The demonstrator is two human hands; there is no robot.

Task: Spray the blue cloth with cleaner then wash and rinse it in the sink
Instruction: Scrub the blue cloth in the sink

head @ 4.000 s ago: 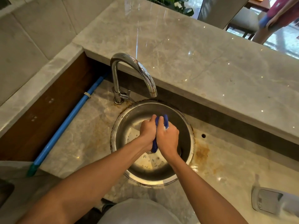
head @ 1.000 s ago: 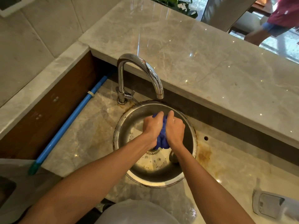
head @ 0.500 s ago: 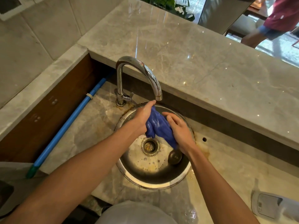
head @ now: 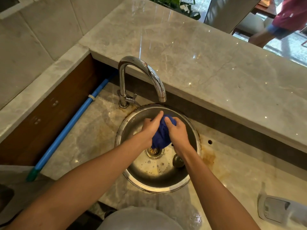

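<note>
so at this point I had the blue cloth (head: 162, 134) bunched up between both hands, right over the middle of the sink (head: 126, 175), just above the drain (head: 154, 151). My left hand (head: 150, 127) was curled round the left side of the wad with one finger poking out toward the faucet (head: 142, 72), and my right hand (head: 177, 131) was wrapped round the other side, thumb on top. Basically squeezing or scrubbing it against itself

As for progress: the cloth looked dark and soaked, and there were droplets in the bottom of the sink, so I'd guess the spraying was done and I was somewhere in the washing part. No water was coming out of the faucet spout just behind my hands as far as I could see, so the proper rinse probably still had to happen, plus a final wring. Couldn't see any suds either, so hard to say how clean it was
</note>
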